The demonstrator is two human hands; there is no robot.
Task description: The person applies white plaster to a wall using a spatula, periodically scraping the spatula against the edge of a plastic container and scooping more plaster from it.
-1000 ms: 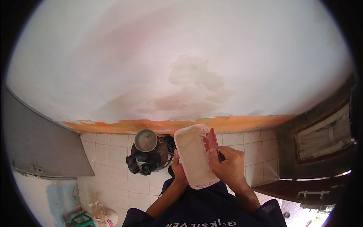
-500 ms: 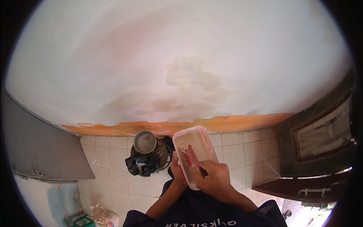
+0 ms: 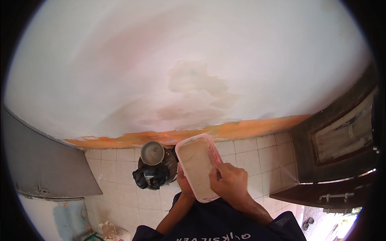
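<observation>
Below my chest, my left hand [image 3: 184, 183] is closed on the left side of a pink rectangular tub [image 3: 181, 141] holding smooth beige paste [image 3: 194, 158]. My right hand [image 3: 226, 178] is closed over the tub's right side, gripping the scraper seen red in the earlier frames; only a dark sliver shows between the fingers now, and its blade cannot be made out. Ahead stands a pale wall [image 3: 265, 68] with beige damp-looking patches and an orange band [image 3: 257, 123] along its bottom.
A grey bowl [image 3: 152, 153] and black plastic bags [image 3: 145, 176] rest on a dark round stand [image 3: 170, 172] over the tiled floor [image 3: 128, 199]. A grey panel [image 3: 48, 156] is left. A dark wooden door and window [image 3: 341, 136] are right. Clutter [image 3: 110, 231] lies lower left.
The red scraper moved from the tub's right side leftward into the paste, then back right, where it is now mostly hidden. The tub has shifted slightly left in view.
</observation>
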